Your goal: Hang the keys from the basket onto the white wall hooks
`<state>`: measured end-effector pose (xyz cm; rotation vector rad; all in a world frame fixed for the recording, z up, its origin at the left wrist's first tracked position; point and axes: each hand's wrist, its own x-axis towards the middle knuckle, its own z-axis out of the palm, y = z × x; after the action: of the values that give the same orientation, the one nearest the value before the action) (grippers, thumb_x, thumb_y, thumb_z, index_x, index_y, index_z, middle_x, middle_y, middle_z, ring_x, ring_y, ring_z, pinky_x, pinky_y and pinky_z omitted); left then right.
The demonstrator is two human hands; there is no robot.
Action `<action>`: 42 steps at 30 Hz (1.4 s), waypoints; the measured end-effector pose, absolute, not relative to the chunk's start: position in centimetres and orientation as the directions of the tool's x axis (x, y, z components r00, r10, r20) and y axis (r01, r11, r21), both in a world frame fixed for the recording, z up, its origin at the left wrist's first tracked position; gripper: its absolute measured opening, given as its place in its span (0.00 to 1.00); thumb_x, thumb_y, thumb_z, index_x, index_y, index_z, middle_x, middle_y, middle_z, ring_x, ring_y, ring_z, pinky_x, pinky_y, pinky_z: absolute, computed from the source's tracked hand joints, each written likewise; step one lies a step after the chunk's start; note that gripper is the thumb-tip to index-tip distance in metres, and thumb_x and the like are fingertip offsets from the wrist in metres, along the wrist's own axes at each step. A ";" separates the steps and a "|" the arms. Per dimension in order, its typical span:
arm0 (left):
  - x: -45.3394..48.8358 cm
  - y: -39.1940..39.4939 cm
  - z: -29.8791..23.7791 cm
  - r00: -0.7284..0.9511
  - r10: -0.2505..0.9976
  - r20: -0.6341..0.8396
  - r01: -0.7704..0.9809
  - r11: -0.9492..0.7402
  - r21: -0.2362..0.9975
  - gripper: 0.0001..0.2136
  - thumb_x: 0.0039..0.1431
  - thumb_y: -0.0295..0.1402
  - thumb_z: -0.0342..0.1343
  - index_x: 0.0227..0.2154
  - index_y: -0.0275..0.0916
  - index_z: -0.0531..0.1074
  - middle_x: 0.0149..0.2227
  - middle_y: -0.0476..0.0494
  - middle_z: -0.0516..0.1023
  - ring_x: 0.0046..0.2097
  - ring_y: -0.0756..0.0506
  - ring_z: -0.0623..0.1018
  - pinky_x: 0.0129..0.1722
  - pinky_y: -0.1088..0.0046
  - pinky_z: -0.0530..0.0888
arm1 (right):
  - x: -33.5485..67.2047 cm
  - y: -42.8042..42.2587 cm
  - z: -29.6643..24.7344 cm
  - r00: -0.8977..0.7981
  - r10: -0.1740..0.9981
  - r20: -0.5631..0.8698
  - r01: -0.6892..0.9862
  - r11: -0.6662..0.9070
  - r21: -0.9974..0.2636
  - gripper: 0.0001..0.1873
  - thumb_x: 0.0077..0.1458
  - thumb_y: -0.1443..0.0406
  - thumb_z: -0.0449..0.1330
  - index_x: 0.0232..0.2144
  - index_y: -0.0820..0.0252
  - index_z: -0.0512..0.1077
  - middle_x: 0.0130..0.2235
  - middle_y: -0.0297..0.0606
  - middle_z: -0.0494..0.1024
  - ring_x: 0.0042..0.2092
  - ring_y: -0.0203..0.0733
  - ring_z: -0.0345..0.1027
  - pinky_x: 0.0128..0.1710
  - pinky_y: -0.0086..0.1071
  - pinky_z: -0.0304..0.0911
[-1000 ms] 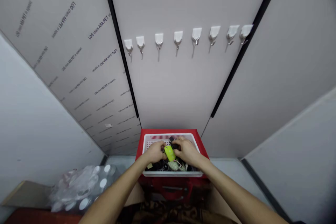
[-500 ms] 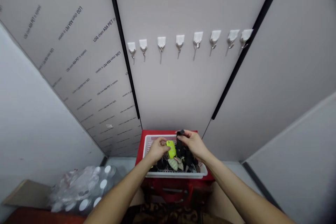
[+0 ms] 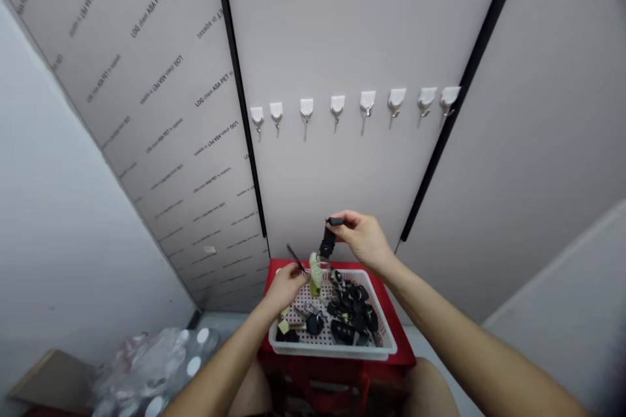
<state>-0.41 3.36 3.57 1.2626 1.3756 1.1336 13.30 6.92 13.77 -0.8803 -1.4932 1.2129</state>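
Note:
My right hand [image 3: 360,241] is raised over a white plastic basket [image 3: 332,350], pinching a black key fob [image 3: 327,239] at its top end. My left hand [image 3: 288,288] is lower, at the basket's far left rim, with its fingers closed on a thin dark key [image 3: 296,258]. Beside those fingers a lime-green key fob [image 3: 315,277] hangs from a metal ring, and the ring seems linked to the black fob. Several dark car keys [image 3: 352,313] lie in the basket's right half, and more lie near its front.
The basket rests on a red crate [image 3: 391,339] above my knees. A row of several metal wall hooks [image 3: 336,105] runs across the grey panel behind it. Plastic-wrapped bottles [image 3: 166,365] and a cardboard piece [image 3: 53,374] lie at lower left.
My right hand has risen above the basket with the black fob. The lime-green fob now hangs higher, and more of the basket floor shows. The view has tilted, so the basket sits lower.

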 end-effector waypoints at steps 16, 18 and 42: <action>-0.9 6.7 14.3 -0.324 0.835 0.445 0.100 -0.437 0.894 0.08 0.43 0.34 0.47 0.25 0.34 0.65 0.20 0.50 0.66 0.25 0.53 0.65 0.25 0.80 0.61 | 6.6 9.3 20.3 -0.280 0.784 0.553 0.309 0.619 -0.722 0.04 0.34 0.66 0.54 0.15 0.62 0.63 0.15 0.29 0.65 0.17 0.28 0.55 0.18 0.24 0.52; -1.9 7.3 15.5 -0.322 0.846 0.425 0.007 -0.447 0.895 0.08 0.43 0.34 0.46 0.21 0.34 0.63 0.17 0.52 0.62 0.20 0.55 0.62 0.21 0.80 0.59 | 5.3 10.1 21.3 -0.330 0.806 0.492 0.183 0.566 -0.804 0.06 0.33 0.64 0.55 0.15 0.62 0.61 0.13 0.27 0.63 0.15 0.28 0.54 0.15 0.23 0.51; -7.9 11.9 21.1 -0.312 0.891 0.329 -0.319 -0.424 0.848 0.07 0.42 0.33 0.46 0.17 0.34 0.59 0.13 0.55 0.58 0.15 0.58 0.59 0.16 0.82 0.55 | -2.7 16.0 25.2 0.009 0.703 0.711 0.353 0.663 -0.660 0.09 0.37 0.61 0.51 0.15 0.61 0.59 0.17 0.30 0.65 0.20 0.31 0.57 0.23 0.26 0.54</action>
<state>-7.93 11.94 21.15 1.0486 0.8635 1.8452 -2.73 16.03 25.21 -0.8891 -1.5972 0.3394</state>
